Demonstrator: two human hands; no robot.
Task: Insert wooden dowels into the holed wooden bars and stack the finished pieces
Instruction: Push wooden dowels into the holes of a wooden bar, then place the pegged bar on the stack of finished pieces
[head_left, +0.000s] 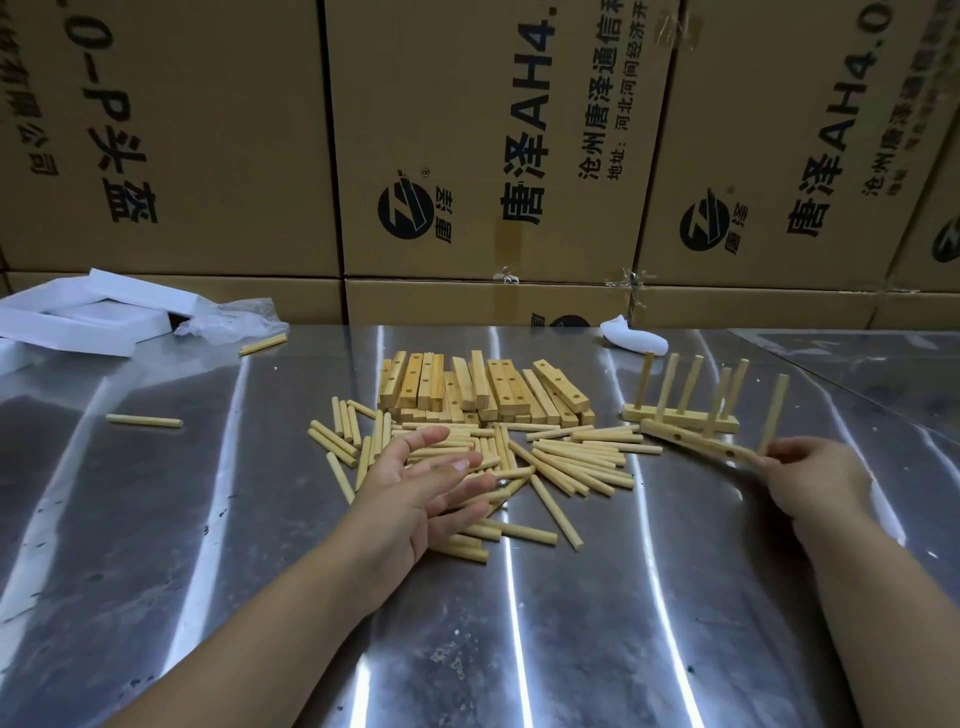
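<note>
Right hand (810, 475) at 3 o'clock pinches one end of a holed wooden bar (698, 446), fingers closed on it; bar runs up-left from the hand, tilted, with two empty holes showing and one dowel (773, 413) standing up at the gripped end. Just behind it, at about 2 o'clock, a finished piece (680, 415) sits on the table: bar flat, several dowels upright in it, a couple leaning slightly. Can't tell if the held bar touches it. Left hand (431, 486) is centre frame, palm turned up-right, fingers spread wide and slightly blurred, holding nothing, hovering over or resting on the loose dowel pile (571, 457); contact unclear. Pile fans across the middle of the table, dowels lying flat in mixed directions. At 12 o'clock from the pile, touching its far edge, a heap of unfilled holed bars (483, 387), most leaning on edge against each other. Stray dowels: one at 9 o'clock (144, 421), one at 10 o'clock (263, 344) near crumpled clear plastic (234, 322) and white foam pieces (88, 317). White scrap (634, 340) at 1 o'clock. Surface is a reflective steel table (519, 649). Printed cardboard cartons (493, 145) stacked along the back edge.
</note>
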